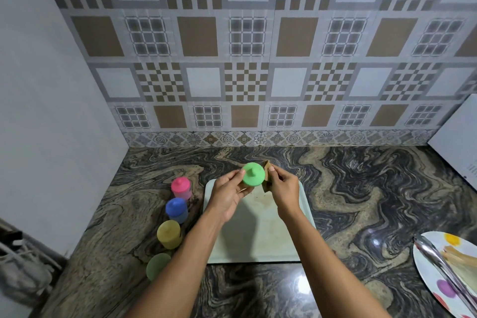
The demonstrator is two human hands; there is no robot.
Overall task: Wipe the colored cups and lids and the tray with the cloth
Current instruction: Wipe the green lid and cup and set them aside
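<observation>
My left hand (228, 193) grips a green lid (253, 174) and holds it above the far end of the pale tray (258, 237). Against the lid's right edge, my right hand (282, 184) pinches a small brown cloth (267, 181). To the left of the tray stands a row: a pink cup (181, 188) with its lid on, a blue cup (176, 209) with its lid on, a yellow cup (169, 233) and a green cup (157, 265), partly hidden by my left forearm.
The marbled counter (361, 201) runs to a tiled wall behind. A dotted plate (449, 273) with metal tongs and food lies at the right front edge. A white appliance (459, 137) stands at the far right. A rack is at the lower left.
</observation>
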